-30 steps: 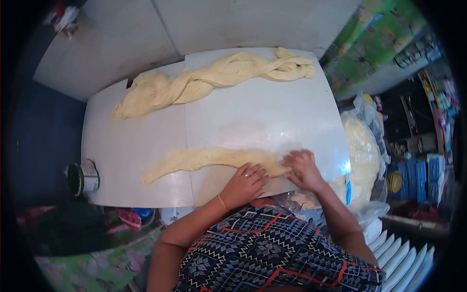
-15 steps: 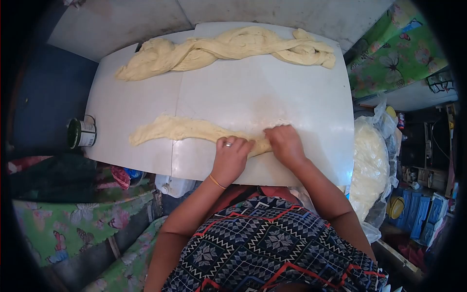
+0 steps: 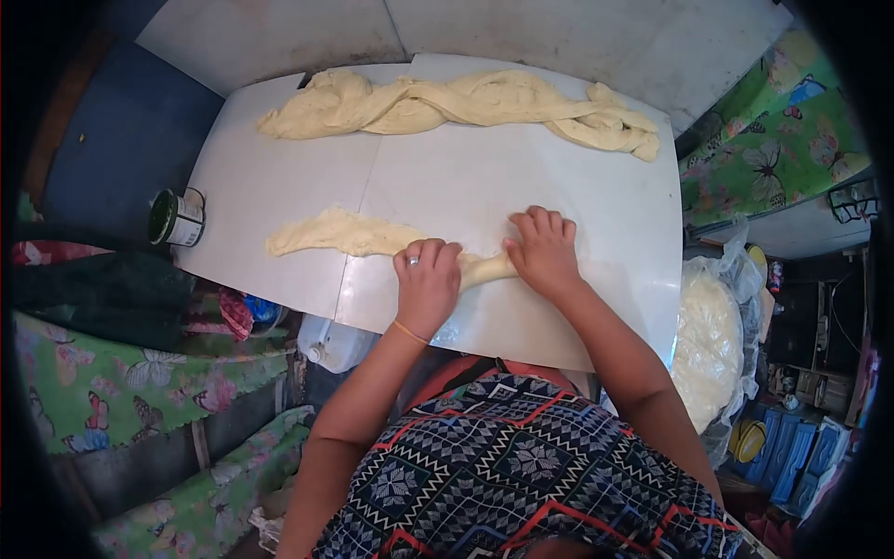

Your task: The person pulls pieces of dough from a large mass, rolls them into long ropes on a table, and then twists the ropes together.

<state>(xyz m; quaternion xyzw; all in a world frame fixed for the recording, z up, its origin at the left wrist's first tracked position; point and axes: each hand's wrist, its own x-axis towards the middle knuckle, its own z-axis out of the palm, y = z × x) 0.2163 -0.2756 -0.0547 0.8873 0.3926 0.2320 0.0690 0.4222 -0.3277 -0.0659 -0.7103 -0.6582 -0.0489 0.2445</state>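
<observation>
A long, pale yellow strip of dough (image 3: pixel 345 233) lies across the near part of the white tabletop. My left hand (image 3: pixel 430 275), with a ring and an orange wristband, is curled over the strip. My right hand (image 3: pixel 545 247) is on the strip's right end, fingers bent forward, thumb against the dough. Between both hands a short stretch of the strip looks rounded and smooth; to the left it is flatter and uneven. What lies beneath my palms is hidden. Along the far edge rests a thick, twisted length of dough (image 3: pixel 419 104).
A small dark pail (image 3: pixel 177 219) stands at the table's (image 3: pixel 521 168) left edge. Right of the table is a large plastic-covered pale mass (image 3: pixel 710 340). A whitish plastic jug (image 3: pixel 333 345) sits below the front edge. Butterfly-print cloth (image 3: pixel 768 154) hangs at the right.
The view has shifted slightly. My hands have moved a little away from me over the dough and stand further apart. My right fingers, earlier tightly curled, now reach further forward.
</observation>
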